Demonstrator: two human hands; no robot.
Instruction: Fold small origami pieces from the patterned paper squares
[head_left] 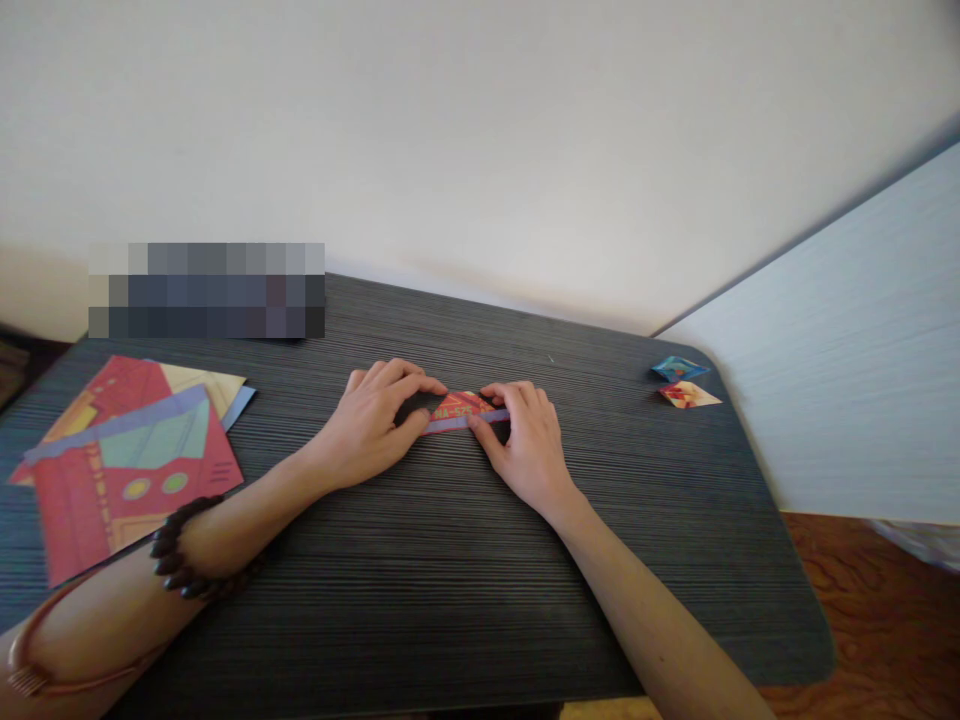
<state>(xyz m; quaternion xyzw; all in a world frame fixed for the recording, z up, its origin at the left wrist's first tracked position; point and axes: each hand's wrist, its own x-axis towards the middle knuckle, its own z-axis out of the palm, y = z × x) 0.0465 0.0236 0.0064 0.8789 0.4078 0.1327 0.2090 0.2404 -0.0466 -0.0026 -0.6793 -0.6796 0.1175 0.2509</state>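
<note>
A small folded piece of red printed paper point(454, 411) with a pale purple band along its near edge lies at the middle of the dark table. My left hand point(379, 415) grips its left end between thumb and fingers. On the right end, my right hand point(529, 430) closes in the same way, its thumb on the purple band and its fingertips at the far edge. The fingers hide both ends of the paper. Lettering shows on the red part between the hands.
Several printed paper sheets point(161, 440), mostly red, lie overlapping at the left. Two small folded paper pieces, one blue point(679, 368) and one red and cream point(688, 395), sit near the right edge of the table point(450, 600). A blurred-out object point(217, 295) stands at the back left. Behind is a pale wall.
</note>
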